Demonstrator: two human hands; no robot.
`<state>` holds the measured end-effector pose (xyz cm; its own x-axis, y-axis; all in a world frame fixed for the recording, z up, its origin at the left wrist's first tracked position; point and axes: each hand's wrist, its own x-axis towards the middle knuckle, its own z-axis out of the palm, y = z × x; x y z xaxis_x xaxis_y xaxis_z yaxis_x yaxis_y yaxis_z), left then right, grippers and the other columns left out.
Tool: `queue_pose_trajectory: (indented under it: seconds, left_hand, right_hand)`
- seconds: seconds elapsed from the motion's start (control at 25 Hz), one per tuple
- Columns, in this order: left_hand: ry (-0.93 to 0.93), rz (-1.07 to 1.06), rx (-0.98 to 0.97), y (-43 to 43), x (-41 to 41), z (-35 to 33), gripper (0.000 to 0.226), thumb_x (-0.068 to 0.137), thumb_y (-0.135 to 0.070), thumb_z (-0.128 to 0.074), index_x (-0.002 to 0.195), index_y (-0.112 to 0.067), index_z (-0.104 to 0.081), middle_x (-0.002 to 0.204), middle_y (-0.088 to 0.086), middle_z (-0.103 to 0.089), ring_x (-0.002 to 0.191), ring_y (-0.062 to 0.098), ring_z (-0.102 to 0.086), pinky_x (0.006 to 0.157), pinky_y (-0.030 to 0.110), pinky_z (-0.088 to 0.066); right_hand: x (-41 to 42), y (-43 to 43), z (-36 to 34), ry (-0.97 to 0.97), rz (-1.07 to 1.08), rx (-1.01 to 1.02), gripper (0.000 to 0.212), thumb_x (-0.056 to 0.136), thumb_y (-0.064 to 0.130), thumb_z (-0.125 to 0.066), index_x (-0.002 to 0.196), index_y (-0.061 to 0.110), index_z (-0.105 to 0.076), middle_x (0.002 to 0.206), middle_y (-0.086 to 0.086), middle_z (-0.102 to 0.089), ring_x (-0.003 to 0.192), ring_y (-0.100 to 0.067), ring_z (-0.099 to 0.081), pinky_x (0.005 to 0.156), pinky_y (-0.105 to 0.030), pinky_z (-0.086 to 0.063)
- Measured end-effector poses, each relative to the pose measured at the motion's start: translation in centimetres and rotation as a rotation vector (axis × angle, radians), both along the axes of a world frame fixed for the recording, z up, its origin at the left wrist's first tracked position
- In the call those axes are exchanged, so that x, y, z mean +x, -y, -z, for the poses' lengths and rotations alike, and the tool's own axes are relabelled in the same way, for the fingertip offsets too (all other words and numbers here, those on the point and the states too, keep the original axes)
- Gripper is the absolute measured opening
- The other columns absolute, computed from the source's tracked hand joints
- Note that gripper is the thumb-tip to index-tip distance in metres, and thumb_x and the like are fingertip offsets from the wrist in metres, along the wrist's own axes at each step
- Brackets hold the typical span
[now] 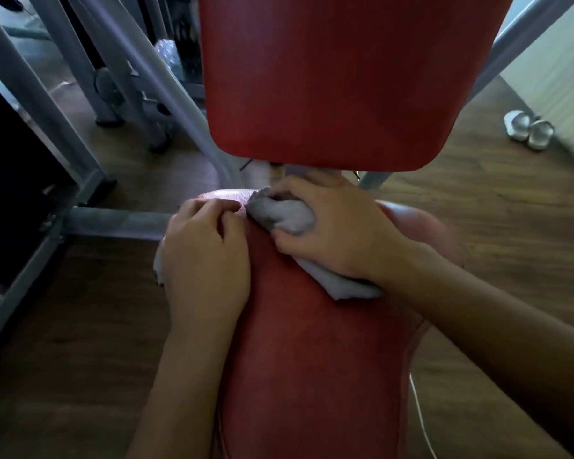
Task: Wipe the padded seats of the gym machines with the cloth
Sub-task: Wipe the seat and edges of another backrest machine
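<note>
Cloth (289, 217): grey, bunched into a wad at the far end of the seat, with a loose tail trailing back under the wrist.
Handling: soft, light and limp, I'd judge; it will fold and slip under pressure, so it is best taken as a wad in the palm, with the tail tucked in so it doesn't drag.
Right hand (342, 233): fingers and thumb curled round the wad, pressing it down onto the padding.
Seat (312, 359): red padded vinyl, probably smooth and slightly giving (a glare patch shows at its far left corner).
Left hand (206, 260): lies on the seat's left edge just beside the cloth, fingers bent over the far corner; whether it grips anything I cannot tell.
Pale scrap (158, 265): peeks out from under the left palm's outer side; too little shows to say what it is.
Backrest (328, 77): red pad, upright just beyond both hands.
Frame (113, 221): grey metal tubes, left of the seat.
Floor (478, 210): wood-look boards.
Slippers (527, 129): pale pair, well apart at the right.
</note>
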<state>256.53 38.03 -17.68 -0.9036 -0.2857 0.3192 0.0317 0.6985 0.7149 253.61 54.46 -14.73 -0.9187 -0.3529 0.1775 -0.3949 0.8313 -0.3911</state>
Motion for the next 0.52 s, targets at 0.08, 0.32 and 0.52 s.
queue_pose_trajectory:
  seconds: [0.08,0.32,0.52]
  left_hand:
    - [0.036,-0.047,-0.036,0.1,-0.1,0.0,0.027,0.096,-0.022,-0.050,0.107,-0.015,-0.074,0.113,0.002,-0.066,0.108,0.020,-0.055,0.091,0.035,-0.044]
    - [0.112,-0.086,-0.092,-0.3,-0.3,-0.6,0.017,0.088,-0.015,-0.062,0.101,-0.015,-0.074,0.110,0.003,-0.065,0.109,0.024,-0.051,0.092,0.037,-0.040]
    - [0.212,-0.116,-0.179,-0.8,-0.5,-1.7,0.010,0.086,-0.017,-0.067,0.095,-0.015,-0.071,0.110,0.004,-0.064,0.107,0.027,-0.052,0.089,0.044,-0.042]
  right_hand:
    - [-0.5,0.0,0.2,0.023,-0.044,-0.045,0.057,0.077,0.057,-0.054,0.131,0.040,-0.060,0.131,0.017,-0.060,0.124,-0.009,-0.054,0.103,-0.047,-0.044]
    - [-1.1,0.4,0.5,-0.012,0.073,-0.087,0.043,0.078,0.047,-0.060,0.114,0.028,-0.073,0.114,0.009,-0.071,0.107,-0.019,-0.064,0.096,-0.047,-0.046]
    - [-1.1,0.4,0.4,-0.023,0.156,-0.086,0.037,0.076,0.046,-0.062,0.102,0.023,-0.073,0.098,0.003,-0.071,0.089,-0.023,-0.063,0.082,-0.040,-0.050]
